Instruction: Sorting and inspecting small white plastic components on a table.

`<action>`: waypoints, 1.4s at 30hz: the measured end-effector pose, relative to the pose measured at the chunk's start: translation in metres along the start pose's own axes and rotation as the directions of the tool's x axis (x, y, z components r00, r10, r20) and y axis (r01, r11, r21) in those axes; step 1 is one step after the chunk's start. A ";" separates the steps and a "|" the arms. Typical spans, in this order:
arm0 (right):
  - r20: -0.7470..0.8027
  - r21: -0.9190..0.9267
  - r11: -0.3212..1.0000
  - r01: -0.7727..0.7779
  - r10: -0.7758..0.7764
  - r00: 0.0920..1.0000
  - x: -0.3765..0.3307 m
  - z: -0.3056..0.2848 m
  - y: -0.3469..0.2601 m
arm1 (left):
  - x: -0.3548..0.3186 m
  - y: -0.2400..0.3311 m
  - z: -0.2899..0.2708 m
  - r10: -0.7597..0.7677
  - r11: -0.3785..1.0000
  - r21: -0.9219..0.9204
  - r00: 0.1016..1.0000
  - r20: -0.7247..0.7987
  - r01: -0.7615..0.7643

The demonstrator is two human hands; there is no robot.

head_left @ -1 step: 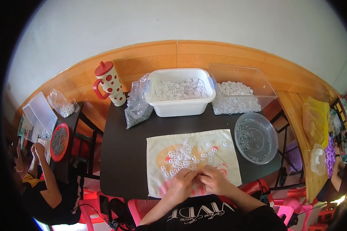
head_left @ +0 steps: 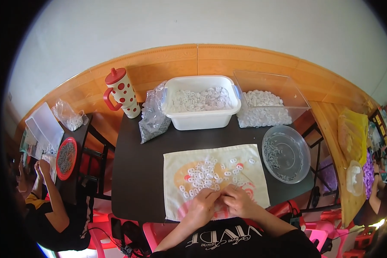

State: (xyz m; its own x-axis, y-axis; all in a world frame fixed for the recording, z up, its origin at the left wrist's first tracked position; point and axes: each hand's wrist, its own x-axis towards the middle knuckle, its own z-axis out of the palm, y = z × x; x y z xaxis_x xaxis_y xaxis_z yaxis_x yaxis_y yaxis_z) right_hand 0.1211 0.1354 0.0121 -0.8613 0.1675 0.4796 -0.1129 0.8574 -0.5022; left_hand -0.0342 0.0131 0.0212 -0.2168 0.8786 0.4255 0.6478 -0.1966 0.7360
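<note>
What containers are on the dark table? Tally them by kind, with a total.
White plastic tub: 1
Clear rectangular bin: 1
Clear round bowl: 1
Polka-dot lidded mug: 1
Clear plastic bag: 1
Total: 5

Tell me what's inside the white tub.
The white tub holds a heap of small white plastic pieces. The pieces hide its bottom, and anything beneath them cannot be seen.
</note>
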 end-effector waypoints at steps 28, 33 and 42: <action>-0.434 -0.255 0.967 -0.009 -0.106 0.895 0.047 -0.077 -0.003 | -0.006 0.004 -0.009 0.157 0.986 0.064 0.987 -0.042 -0.154; -0.586 -0.510 0.846 -0.154 -0.211 0.782 0.119 -0.173 0.061 | -0.010 0.002 -0.003 0.226 0.966 0.128 0.974 0.003 -0.225; -0.415 -0.208 0.907 -0.367 0.258 0.872 0.037 -0.143 0.064 | -0.008 0.006 -0.006 0.228 0.965 0.141 0.973 -0.028 -0.222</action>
State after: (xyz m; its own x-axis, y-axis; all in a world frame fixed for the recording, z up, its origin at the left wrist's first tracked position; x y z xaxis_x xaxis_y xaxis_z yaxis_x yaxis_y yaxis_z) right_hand 0.1525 0.2658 0.1006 -0.5750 0.5695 0.5874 0.3166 0.8169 -0.4821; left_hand -0.0332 0.0025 0.0252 -0.0834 0.7983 0.5965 0.7761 -0.3234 0.5414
